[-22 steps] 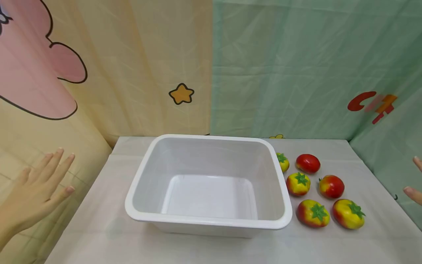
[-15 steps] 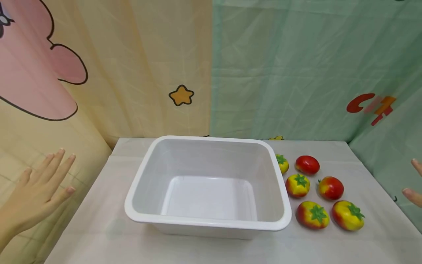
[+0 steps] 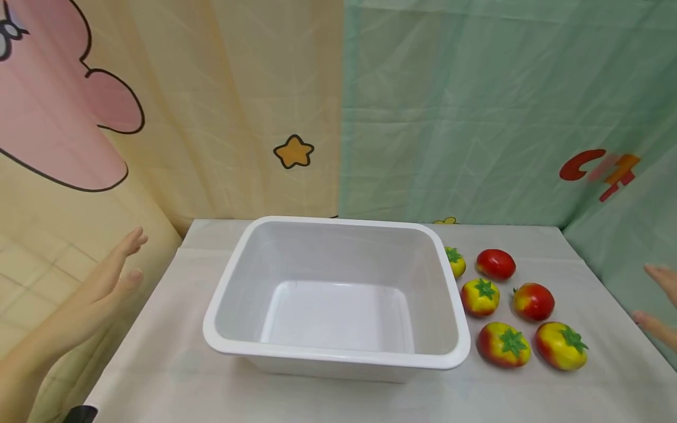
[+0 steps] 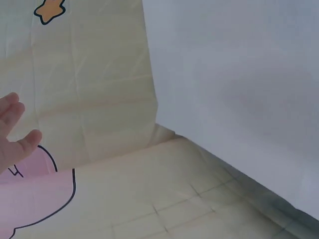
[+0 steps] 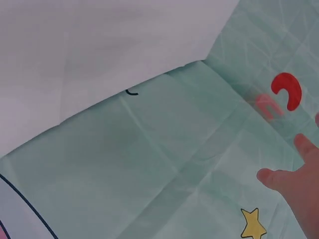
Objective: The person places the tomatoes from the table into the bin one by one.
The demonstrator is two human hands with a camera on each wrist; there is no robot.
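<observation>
My left hand point(image 3: 103, 291) is held out past the table's left edge, fingers extended and nothing in it. In the left wrist view that hand point(image 4: 11, 149) shows only partly, with fingers and thumb spread apart. My right hand point(image 3: 667, 284) is mostly cut off by the right side of the head view. Its thumb and a finger point(image 5: 305, 149) reach out apart in the right wrist view, holding nothing. Between the hands stands a white plastic basin point(image 3: 335, 355) with nothing inside. Nearest the right hand are several red-and-yellow tomato-like fruits point(image 3: 560, 346), some with green leafy tops.
The table point(image 3: 174, 376) has a pale cover. One yellow fruit point(image 3: 456, 264) is partly hidden behind the basin's right rim. A printed curtain point(image 3: 402, 117) hangs behind the table and along both sides. A dark object point(image 3: 80, 413) shows at the left forearm.
My left hand has turned edge-on and shifted slightly right and up. The right hand has come slightly further into view. The basin and fruits have stayed in place.
</observation>
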